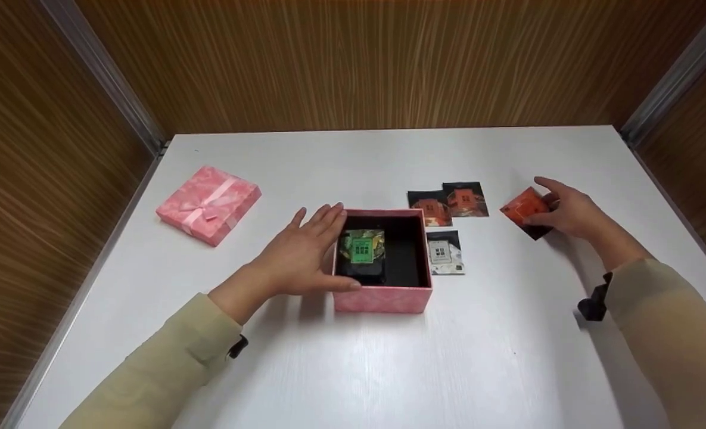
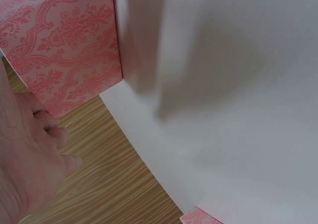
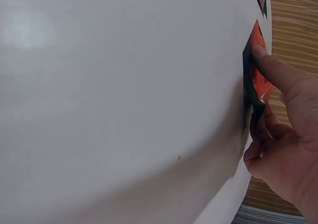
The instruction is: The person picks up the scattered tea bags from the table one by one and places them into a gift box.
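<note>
Packet (image 1: 523, 205), orange-red, pinched between right fingers (image 3: 276, 128)

No wording can be read for certain; the characters are too small and soft. Inside the pink gift box (image 1: 382, 300), the green-and-black sachet (image 1: 361, 271) bears a green label (image 1: 361, 250) with dark block characters set in rows and finer lines above and below. The white-and-black sachet (image 1: 451, 269) beside the box carries a pale label (image 1: 440, 251) with dark block characters, and a small dark square (image 1: 459, 267) near its lower right corner. On the left dark sachet (image 1: 430, 196) and the right dark sachet (image 1: 476, 189), orange-red labels show small dark characters. The orange-red sachet (image 1: 526, 204) has a small dark mark (image 1: 506, 209) near its left corner.
</note>
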